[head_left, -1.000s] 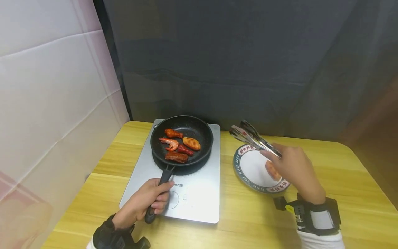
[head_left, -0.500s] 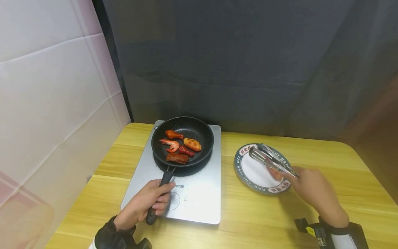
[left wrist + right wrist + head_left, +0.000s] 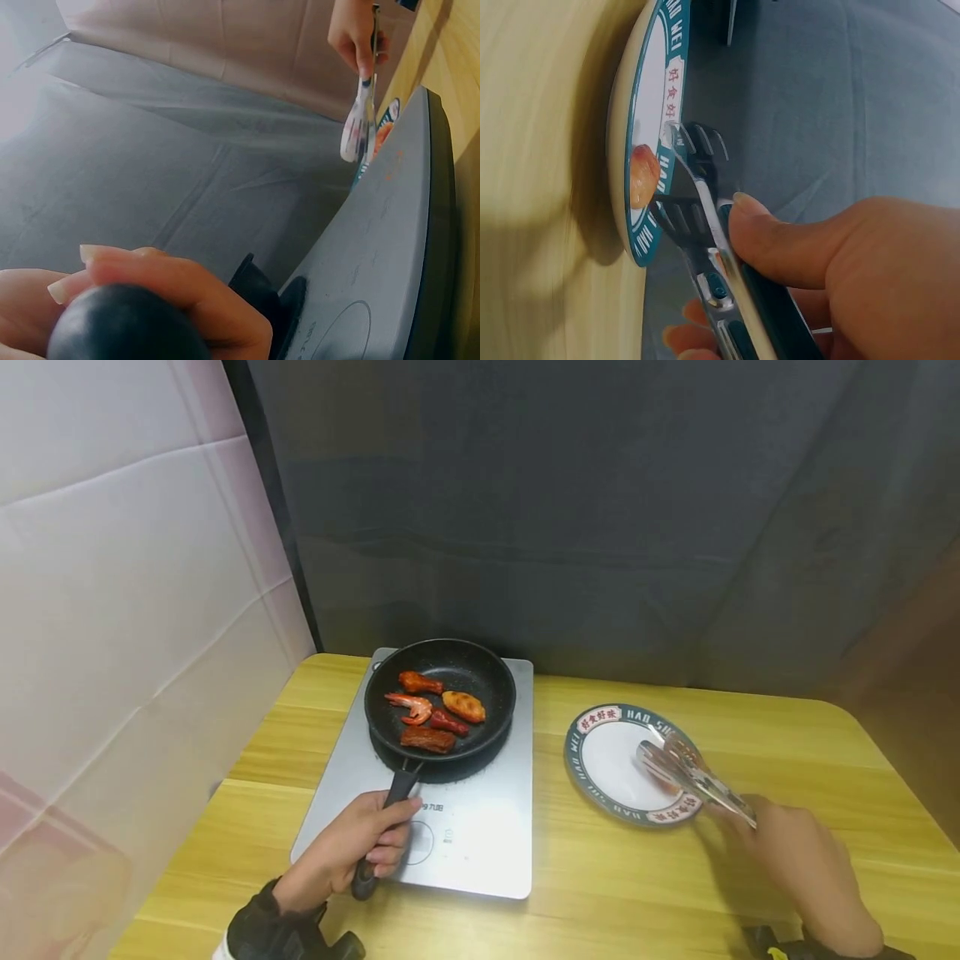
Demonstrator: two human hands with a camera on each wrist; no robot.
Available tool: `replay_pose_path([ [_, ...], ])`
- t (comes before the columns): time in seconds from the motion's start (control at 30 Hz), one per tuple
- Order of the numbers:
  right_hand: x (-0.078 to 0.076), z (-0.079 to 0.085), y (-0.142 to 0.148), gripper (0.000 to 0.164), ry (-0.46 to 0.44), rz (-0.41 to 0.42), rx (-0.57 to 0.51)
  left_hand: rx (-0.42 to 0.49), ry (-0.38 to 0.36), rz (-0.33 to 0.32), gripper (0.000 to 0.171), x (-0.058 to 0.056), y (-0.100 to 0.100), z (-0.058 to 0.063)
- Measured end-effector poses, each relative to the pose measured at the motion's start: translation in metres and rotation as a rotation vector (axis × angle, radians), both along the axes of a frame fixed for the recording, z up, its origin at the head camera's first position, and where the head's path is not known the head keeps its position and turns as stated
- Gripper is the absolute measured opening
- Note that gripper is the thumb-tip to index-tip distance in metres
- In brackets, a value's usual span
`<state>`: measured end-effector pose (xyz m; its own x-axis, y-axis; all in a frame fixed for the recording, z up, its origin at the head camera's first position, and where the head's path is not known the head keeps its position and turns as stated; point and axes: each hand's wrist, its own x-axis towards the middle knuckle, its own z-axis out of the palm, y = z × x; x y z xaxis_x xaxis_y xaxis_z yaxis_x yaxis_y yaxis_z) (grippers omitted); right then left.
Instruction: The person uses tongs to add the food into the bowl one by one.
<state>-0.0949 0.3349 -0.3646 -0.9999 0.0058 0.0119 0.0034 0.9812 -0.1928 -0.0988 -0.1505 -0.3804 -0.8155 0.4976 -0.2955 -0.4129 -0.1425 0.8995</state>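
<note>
My left hand grips the black handle of a frying pan. In the pan lie a chicken drumstick, a shrimp, a browned chicken wing, a dark red piece and a brown slab of meat. My right hand holds metal tongs, thumb on one arm and fingers on the other. Their parted tips reach over a green-rimmed white plate. On it an orange-brown food piece shows beside the tips, largely hidden by the tongs in the head view.
Under the pan is a flat silver induction cooker on a wooden table. A dark cloth hangs behind the table, and a pale panel stands on the left.
My right hand has drawn back right and toward me, lowering the tongs from behind the plate to over the food piece. My left hand and the pan stay where they were.
</note>
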Motion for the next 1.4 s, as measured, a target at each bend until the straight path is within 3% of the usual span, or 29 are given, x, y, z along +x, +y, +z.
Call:
replay_pose_path([
  [0.17,0.005,0.003,0.002,0.058,-0.021,-0.027,0.004,-0.013,-0.001,-0.002,0.030,0.000,0.000,0.002],
  [0.43,0.009,0.001,0.002,0.053,-0.002,-0.022,0.003,-0.023,-0.004,-0.001,0.030,0.000,0.000,0.003],
  [0.73,0.012,0.001,0.003,0.058,-0.001,-0.012,0.009,-0.019,-0.012,-0.014,0.031,0.001,-0.001,0.001],
  [1.0,0.010,-0.002,0.003,0.043,0.028,0.030,0.009,-0.016,-0.007,-0.015,0.030,0.000,-0.001,0.002],
  [1.4,0.008,-0.006,0.005,0.038,0.084,0.089,0.039,-0.003,-0.002,-0.016,0.030,0.000,-0.001,0.001],
])
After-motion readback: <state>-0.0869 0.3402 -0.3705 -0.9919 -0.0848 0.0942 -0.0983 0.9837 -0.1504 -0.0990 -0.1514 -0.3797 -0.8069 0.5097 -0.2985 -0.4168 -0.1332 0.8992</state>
